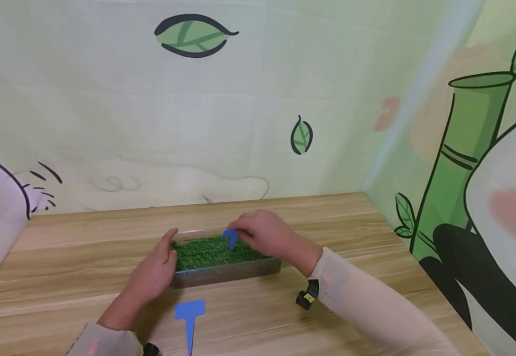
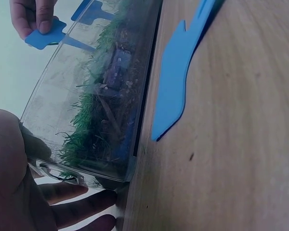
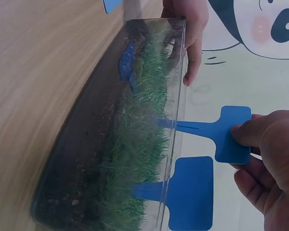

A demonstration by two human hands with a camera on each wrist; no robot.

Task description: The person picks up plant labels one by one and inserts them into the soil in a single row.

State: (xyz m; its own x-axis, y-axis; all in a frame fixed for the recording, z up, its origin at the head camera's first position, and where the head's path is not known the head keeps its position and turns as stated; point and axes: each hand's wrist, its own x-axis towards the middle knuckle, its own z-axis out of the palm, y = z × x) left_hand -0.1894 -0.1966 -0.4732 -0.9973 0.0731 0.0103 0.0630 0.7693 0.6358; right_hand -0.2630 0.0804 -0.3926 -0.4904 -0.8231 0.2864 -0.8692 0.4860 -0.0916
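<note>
A clear rectangular box (image 1: 227, 274) holds green grass (image 1: 204, 252) over dark soil. At its left end my left hand (image 1: 153, 269) rests against the wall, fingers extended. My right hand (image 1: 264, 235) pinches the wide head of a blue T-shaped plant label (image 3: 233, 134) between thumb and fingers. That label's pointed stem reaches down to the grass. Beside it a second blue plant label (image 3: 190, 192) stands in the grass, its head above the rim; in the head view it is hidden behind my right hand.
Another blue plant label (image 1: 190, 316) lies flat on the wooden table (image 1: 338, 222), in front of the box. Behind the table hangs a printed backdrop (image 1: 222, 123) with leaves, and a panda and bamboo (image 1: 471, 133) at the right.
</note>
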